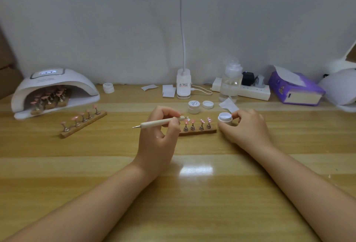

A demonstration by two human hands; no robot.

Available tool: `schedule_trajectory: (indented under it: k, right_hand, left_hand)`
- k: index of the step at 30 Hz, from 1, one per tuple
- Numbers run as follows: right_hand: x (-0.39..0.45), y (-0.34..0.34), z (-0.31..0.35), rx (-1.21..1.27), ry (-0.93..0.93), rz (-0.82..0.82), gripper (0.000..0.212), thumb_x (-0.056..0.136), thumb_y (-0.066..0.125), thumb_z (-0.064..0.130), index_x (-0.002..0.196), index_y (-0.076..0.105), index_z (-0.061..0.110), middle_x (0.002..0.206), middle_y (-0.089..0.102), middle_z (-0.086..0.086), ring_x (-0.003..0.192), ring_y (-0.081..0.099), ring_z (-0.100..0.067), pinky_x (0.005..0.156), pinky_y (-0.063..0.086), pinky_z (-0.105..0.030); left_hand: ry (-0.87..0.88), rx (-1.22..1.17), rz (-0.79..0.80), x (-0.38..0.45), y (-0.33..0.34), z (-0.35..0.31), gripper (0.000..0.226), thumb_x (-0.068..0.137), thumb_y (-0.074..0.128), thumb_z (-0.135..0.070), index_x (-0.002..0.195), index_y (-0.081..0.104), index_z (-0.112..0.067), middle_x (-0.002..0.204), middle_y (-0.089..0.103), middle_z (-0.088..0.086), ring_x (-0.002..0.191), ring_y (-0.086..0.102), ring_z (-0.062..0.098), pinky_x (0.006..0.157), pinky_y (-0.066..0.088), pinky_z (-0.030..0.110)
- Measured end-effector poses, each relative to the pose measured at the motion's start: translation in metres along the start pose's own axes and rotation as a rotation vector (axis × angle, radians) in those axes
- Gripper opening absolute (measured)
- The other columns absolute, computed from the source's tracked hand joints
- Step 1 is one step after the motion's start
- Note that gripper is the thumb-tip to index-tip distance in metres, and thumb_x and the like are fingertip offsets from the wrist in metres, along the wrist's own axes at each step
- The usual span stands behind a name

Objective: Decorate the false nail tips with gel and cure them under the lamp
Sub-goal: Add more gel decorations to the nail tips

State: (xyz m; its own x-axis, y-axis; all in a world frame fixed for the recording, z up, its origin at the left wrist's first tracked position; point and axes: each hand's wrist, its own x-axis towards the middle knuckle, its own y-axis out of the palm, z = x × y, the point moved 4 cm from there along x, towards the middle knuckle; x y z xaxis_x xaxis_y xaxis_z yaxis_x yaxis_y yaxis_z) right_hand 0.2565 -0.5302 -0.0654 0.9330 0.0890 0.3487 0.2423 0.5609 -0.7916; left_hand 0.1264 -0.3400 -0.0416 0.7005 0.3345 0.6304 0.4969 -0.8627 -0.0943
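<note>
While the left hand (159,126) pinches a pale dotting pen (160,122) lying nearly level, its right end sits just over the pink nail tips (193,121) on the near wooden stand (197,131). Just right of them, the right hand (245,126) grips an open white gel pot (225,118). Far left, the curing lamp (54,89) shelters more stands, and another stand (82,124) lies near it.

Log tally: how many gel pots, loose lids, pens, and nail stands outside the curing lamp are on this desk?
gel pots: 3
loose lid: 1
pen: 1
nail stands outside the curing lamp: 2
Total: 7
</note>
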Motion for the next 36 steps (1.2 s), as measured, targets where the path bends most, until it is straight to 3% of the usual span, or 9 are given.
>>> schedule_trajectory:
  k: [2, 6, 10, 13, 16, 20, 23, 29, 36]
  right_hand:
    - [-0.001, 0.0, 0.001, -0.034, 0.013, 0.018, 0.035, 0.075, 0.06, 0.047, 0.098, 0.067, 0.022, 0.105, 0.057, -0.004, 0.108, 0.047, -0.028, 0.085, 0.036, -0.032]
    - [-0.001, 0.001, 0.002, -0.056, 0.001, 0.068, 0.029, 0.074, 0.058, 0.045, 0.085, 0.068, 0.021, 0.101, 0.062, -0.006, 0.101, 0.049, -0.03, 0.078, 0.037, -0.031]
    - [-0.005, -0.006, 0.008, -0.071, -0.014, -0.014, 0.048, 0.076, 0.062, 0.041, 0.117, 0.057, 0.016, 0.115, 0.054, -0.006, 0.112, 0.045, -0.027, 0.092, 0.034, -0.033]
    - [-0.015, -0.018, 0.026, 0.039, -0.272, -0.236, 0.027, 0.072, 0.067, 0.027, 0.091, 0.057, 0.009, 0.086, 0.051, 0.001, 0.084, 0.05, -0.024, 0.072, 0.035, -0.032]
    - [-0.027, -0.013, 0.04, -0.003, -0.409, -0.215, 0.022, 0.07, 0.07, 0.028, 0.074, 0.056, 0.011, 0.068, 0.046, 0.006, 0.065, 0.047, -0.02, 0.059, 0.03, -0.028]
    - [-0.028, -0.001, 0.039, -0.145, -0.332, -0.1, 0.026, 0.075, 0.061, 0.046, 0.078, 0.059, 0.02, 0.068, 0.049, 0.008, 0.074, 0.057, -0.02, 0.057, 0.032, -0.027]
    - [-0.026, 0.001, 0.038, -0.168, -0.293, -0.085, 0.034, 0.076, 0.058, 0.054, 0.081, 0.062, 0.02, 0.073, 0.057, 0.006, 0.079, 0.059, -0.021, 0.057, 0.035, -0.027]
    - [-0.023, 0.006, 0.038, -0.235, -0.22, -0.019, 0.049, 0.079, 0.05, 0.065, 0.077, 0.065, 0.018, 0.063, 0.049, 0.005, 0.069, 0.055, -0.022, 0.051, 0.032, -0.028]
    - [-0.019, 0.009, 0.037, -0.25, -0.198, 0.013, 0.054, 0.08, 0.046, 0.068, 0.071, 0.067, 0.018, 0.061, 0.055, 0.004, 0.062, 0.053, -0.019, 0.046, 0.029, -0.025]
  left_hand:
    - [-0.015, 0.005, -0.011, 0.0, -0.001, 0.001, 0.01, 0.084, 0.05, -0.019, 0.081, 0.056, -0.027, 0.079, 0.063, -0.002, 0.07, 0.06, 0.01, 0.064, 0.048, 0.022]
    - [-0.033, 0.015, -0.004, 0.001, -0.001, 0.002, 0.013, 0.084, 0.05, -0.017, 0.081, 0.056, -0.028, 0.078, 0.065, -0.014, 0.072, 0.06, 0.009, 0.065, 0.048, 0.022]
    - [-0.022, 0.014, 0.002, 0.001, -0.001, -0.001, 0.006, 0.083, 0.051, -0.025, 0.082, 0.056, -0.027, 0.078, 0.064, -0.013, 0.072, 0.06, 0.018, 0.062, 0.049, 0.027]
    - [-0.029, 0.031, -0.004, 0.001, -0.001, -0.001, 0.011, 0.084, 0.049, -0.017, 0.082, 0.056, -0.025, 0.078, 0.064, -0.015, 0.073, 0.06, 0.016, 0.066, 0.049, 0.031]
    - [-0.028, 0.043, -0.003, 0.001, -0.001, -0.001, 0.012, 0.084, 0.049, -0.016, 0.082, 0.056, -0.026, 0.078, 0.064, -0.015, 0.073, 0.06, 0.015, 0.067, 0.05, 0.031]
    - [-0.031, 0.047, -0.006, 0.001, -0.001, -0.001, 0.011, 0.084, 0.049, -0.016, 0.082, 0.056, -0.025, 0.079, 0.063, -0.004, 0.072, 0.06, 0.017, 0.065, 0.049, 0.033]
    - [-0.049, 0.055, -0.009, 0.0, -0.001, 0.001, 0.01, 0.083, 0.049, -0.017, 0.082, 0.057, -0.024, 0.076, 0.063, -0.007, 0.074, 0.061, 0.014, 0.068, 0.05, 0.033]
    - [-0.036, 0.075, 0.025, 0.0, 0.0, 0.002, 0.009, 0.084, 0.049, -0.017, 0.083, 0.057, -0.021, 0.082, 0.062, -0.009, 0.075, 0.059, 0.003, 0.067, 0.045, 0.019]
    - [-0.025, 0.094, 0.019, 0.0, 0.001, 0.002, 0.011, 0.083, 0.049, -0.016, 0.08, 0.056, -0.022, 0.077, 0.058, -0.012, 0.068, 0.055, -0.004, 0.061, 0.038, 0.009]
